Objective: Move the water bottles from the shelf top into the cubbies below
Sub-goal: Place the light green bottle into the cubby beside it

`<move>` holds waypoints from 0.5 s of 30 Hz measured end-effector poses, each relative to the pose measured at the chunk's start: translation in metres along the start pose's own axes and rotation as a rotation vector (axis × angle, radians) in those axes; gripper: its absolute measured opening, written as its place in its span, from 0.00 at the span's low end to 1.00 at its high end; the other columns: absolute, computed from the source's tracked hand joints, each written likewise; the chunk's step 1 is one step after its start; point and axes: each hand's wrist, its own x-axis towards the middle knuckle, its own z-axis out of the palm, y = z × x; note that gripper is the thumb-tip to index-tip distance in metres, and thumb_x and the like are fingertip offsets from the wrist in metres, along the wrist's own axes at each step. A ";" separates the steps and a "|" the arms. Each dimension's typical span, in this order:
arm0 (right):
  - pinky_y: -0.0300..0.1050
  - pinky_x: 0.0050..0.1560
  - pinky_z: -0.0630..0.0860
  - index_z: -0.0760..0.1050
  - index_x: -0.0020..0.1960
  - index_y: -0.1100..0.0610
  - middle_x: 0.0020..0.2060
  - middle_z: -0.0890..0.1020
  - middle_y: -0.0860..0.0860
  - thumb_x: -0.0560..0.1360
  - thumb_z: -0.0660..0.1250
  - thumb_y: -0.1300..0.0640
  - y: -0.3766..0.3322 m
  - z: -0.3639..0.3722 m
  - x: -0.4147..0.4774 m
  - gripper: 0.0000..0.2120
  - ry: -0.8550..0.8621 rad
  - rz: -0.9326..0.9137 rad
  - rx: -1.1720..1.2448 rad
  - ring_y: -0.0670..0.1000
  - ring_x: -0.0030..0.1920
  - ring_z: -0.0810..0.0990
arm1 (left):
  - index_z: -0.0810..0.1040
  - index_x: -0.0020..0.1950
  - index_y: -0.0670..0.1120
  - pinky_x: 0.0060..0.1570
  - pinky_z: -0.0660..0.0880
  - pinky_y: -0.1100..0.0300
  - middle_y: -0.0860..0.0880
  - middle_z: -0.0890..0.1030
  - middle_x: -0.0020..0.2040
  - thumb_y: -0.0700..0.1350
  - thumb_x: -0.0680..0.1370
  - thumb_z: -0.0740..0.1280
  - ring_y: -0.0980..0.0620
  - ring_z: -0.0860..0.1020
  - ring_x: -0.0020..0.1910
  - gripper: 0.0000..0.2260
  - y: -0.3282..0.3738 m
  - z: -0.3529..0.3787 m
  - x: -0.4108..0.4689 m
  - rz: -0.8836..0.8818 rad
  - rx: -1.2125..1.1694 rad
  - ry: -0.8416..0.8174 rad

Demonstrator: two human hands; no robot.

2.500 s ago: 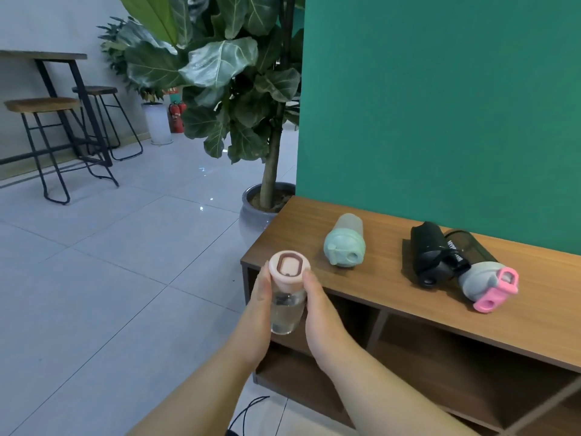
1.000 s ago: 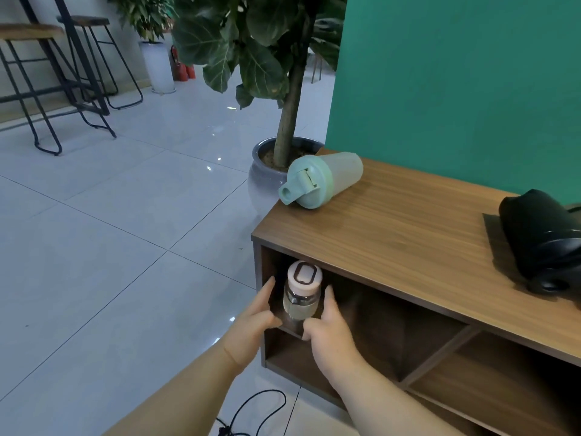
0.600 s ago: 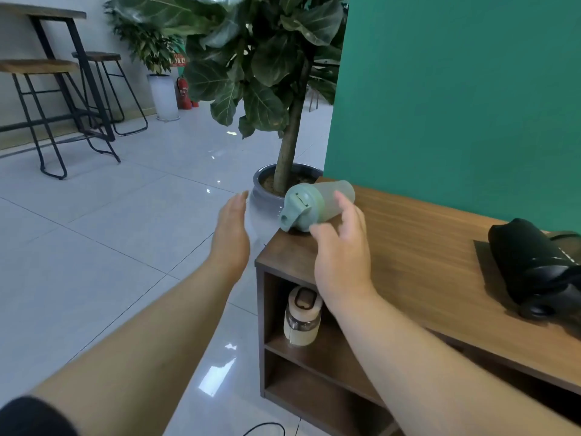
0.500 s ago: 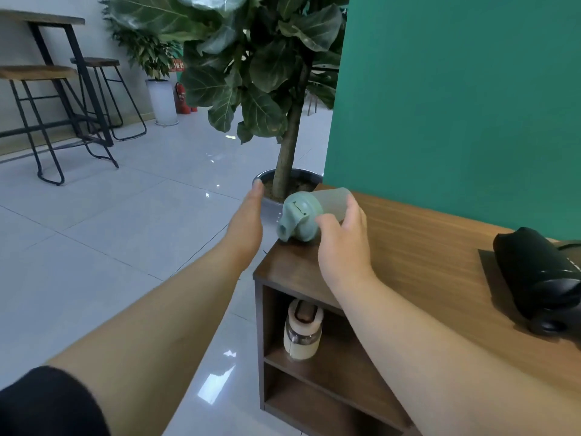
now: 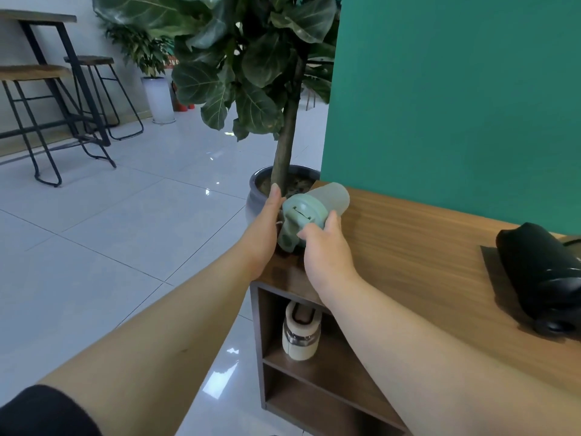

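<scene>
Head view shows the shelf (image 5: 424,247) — a black bottle (image 5: 540,275) lies on its top, not yet moved, and one cream bottle (image 5: 300,336) stands in the cubby below. At the shelf's left end, the green bottle (image 5: 309,212) lies clamped between left hand (image 5: 265,228) and right hand (image 5: 325,247).

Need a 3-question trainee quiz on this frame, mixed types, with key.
1. True or false: the beige-lidded bottle stands upright in a cubby below the shelf top.
2. What lies between the left hand and right hand? A) green-lidded bottle B) black bottle C) plant pot
3. Fill in: the black bottle lies on its ____ on the shelf top.

Key: 1 true; 2 A, the green-lidded bottle; 3 side.
</scene>
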 end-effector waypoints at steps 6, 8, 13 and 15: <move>0.58 0.74 0.62 0.53 0.80 0.48 0.79 0.60 0.49 0.65 0.62 0.49 -0.021 -0.027 -0.053 0.44 0.015 -0.083 0.082 0.53 0.77 0.61 | 0.79 0.55 0.55 0.47 0.79 0.72 0.62 0.88 0.46 0.58 0.85 0.46 0.67 0.84 0.49 0.22 0.007 0.022 -0.065 0.156 -0.096 -0.078; 0.59 0.69 0.69 0.60 0.76 0.47 0.74 0.68 0.53 0.61 0.61 0.48 -0.023 -0.043 -0.076 0.42 0.041 -0.091 0.109 0.57 0.73 0.68 | 0.80 0.57 0.57 0.53 0.76 0.71 0.63 0.87 0.51 0.63 0.83 0.50 0.67 0.82 0.55 0.21 0.013 0.034 -0.087 0.238 -0.062 -0.092; 0.36 0.45 0.69 0.63 0.61 0.39 0.50 0.75 0.38 0.75 0.60 0.63 -0.026 -0.084 -0.135 0.23 0.053 -0.119 0.203 0.43 0.49 0.76 | 0.72 0.73 0.53 0.69 0.66 0.71 0.60 0.74 0.70 0.68 0.78 0.59 0.60 0.69 0.71 0.29 0.021 0.065 -0.146 0.218 -0.018 -0.063; 0.33 0.51 0.69 0.62 0.69 0.38 0.56 0.73 0.39 0.75 0.60 0.63 -0.025 -0.096 -0.162 0.28 0.060 -0.133 0.219 0.39 0.54 0.75 | 0.64 0.78 0.50 0.50 0.65 0.87 0.61 0.66 0.69 0.54 0.86 0.52 0.64 0.64 0.68 0.21 0.017 0.081 -0.187 0.289 0.001 -0.018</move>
